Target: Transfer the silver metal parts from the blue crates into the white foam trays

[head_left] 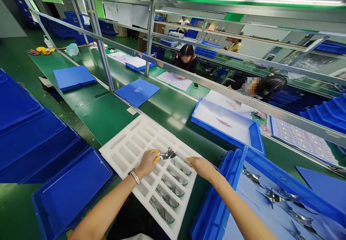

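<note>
My left hand (pixel 148 163), yellow covers on its fingertips, is closed on a shiny chrome curved part (pixel 168 154) above a white foam tray (pixel 147 194). Over the tray's right edge, my right hand (pixel 202 166) has its yellow-covered fingers drawn together, with nothing visible in them; its palm side is hidden. Several similar chrome parts (pixel 173 186) lie in slots along the tray's right side. Slots farther left and toward the back hold nothing.
At right, a stacked blue bin (pixel 242 160) holds more chrome parts (pixel 273 196) on white lining. A blue tray (pixel 193 115) with white paper sits beyond. Blue lids (pixel 137 92) lie on the green bench; blue crates (pixel 72 193) stand left. A metal frame (pixel 151 34) crosses ahead, with people behind.
</note>
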`<state>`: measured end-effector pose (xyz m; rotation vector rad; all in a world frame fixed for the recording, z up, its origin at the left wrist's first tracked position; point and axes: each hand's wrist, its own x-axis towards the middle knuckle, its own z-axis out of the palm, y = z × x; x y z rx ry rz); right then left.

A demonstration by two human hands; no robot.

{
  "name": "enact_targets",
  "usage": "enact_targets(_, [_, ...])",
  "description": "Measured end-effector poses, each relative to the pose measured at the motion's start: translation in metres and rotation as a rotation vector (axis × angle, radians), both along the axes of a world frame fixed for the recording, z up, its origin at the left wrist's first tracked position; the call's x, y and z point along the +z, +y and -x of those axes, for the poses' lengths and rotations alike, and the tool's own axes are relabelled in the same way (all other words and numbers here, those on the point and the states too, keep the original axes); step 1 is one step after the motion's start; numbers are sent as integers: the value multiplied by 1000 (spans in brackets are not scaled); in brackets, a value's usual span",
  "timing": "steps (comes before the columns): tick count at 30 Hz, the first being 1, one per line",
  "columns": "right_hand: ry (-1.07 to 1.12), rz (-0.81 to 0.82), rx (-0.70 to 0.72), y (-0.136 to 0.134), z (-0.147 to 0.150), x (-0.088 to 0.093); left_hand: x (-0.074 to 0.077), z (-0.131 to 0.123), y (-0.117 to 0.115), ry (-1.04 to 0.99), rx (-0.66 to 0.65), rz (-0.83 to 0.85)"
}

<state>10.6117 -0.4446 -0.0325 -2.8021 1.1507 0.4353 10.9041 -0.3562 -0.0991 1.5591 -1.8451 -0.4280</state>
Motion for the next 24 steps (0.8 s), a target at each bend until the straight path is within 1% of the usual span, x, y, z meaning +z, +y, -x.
enact_targets(3, [-290, 281, 103, 23, -6, 28, 26, 2, -7, -144, -108, -59])
enact_targets(4, [-348, 369, 153, 31, -10, 36, 36, 5, -10, -191, -144, -73])
enact_targets(5, [-359, 423, 198, 37, -15, 44, 45, 9, -14, -234, -175, -83])
enact_targets(7, [-268, 427, 242, 44, -22, 52, 62, 19, -21, -298, -219, -86])
enact_targets(8, [-221, 408, 245, 45, -22, 53, 68, 23, -25, -321, -229, -88])
enact_targets(10, [-193, 377, 212, 40, -14, 47, 74, 31, -31, -333, -217, -90])
enact_targets(11, [-222, 372, 173, 34, -6, 41, 73, 33, -33, -315, -191, -82])
enact_targets(12, [-275, 369, 120, 26, 4, 33, 70, 33, -35, -286, -154, -66])
enact_targets(14, [-419, 351, -6, 7, 26, 16, 56, 30, -35, -222, -42, -12])
enact_targets(16, [-554, 302, -106, -15, 43, -5, 35, 24, -32, -196, 81, 47])
enact_targets(17, [-602, 268, -136, -24, 49, -15, 24, 21, -30, -202, 120, 71])
enact_targets(19, [-653, 192, -164, -39, 56, -35, 3, 16, -26, -223, 142, 119])
enact_targets(21, [-671, 118, -177, -47, 58, -53, -11, 14, -23, -231, 136, 159])
enact_targets(22, [-677, 87, -183, -50, 59, -61, -15, 14, -23, -230, 140, 170])
enact_targets(24, [-697, 32, -187, -54, 63, -72, -18, 16, -24, -224, 158, 177])
